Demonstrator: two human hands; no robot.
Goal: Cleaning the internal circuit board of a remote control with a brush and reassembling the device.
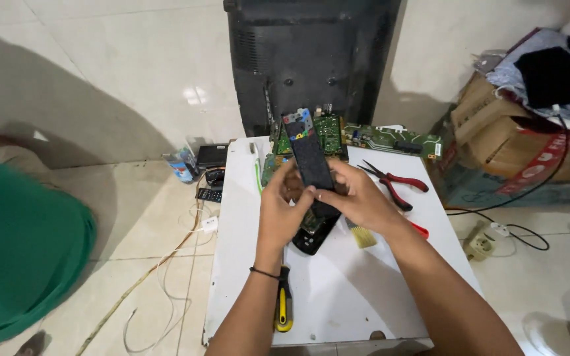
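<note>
Both hands meet above the middle of the low white rectangular table (pixel 338 296). The left hand (pixel 284 209) and the right hand (pixel 359 198) together pinch the lower end of a long black rubber keypad strip with a few coloured buttons at its far end (pixel 306 153), which is held tilted up over the table's centre. Beneath the hands lies a black plastic remote-control shell (pixel 313 238) on the table. A yellow-and-black-handled screwdriver (pixel 284 304) rests near the front edge, just beside the left forearm. Red-handled pliers (pixel 394 181) lie towards the right edge. Green circuit boards (pixel 390 138) sit along the far edge, in front of a black television back panel (pixel 311 59). A small yellow-bristled brush (pixel 363 236) lies just right of the shell.
</note>
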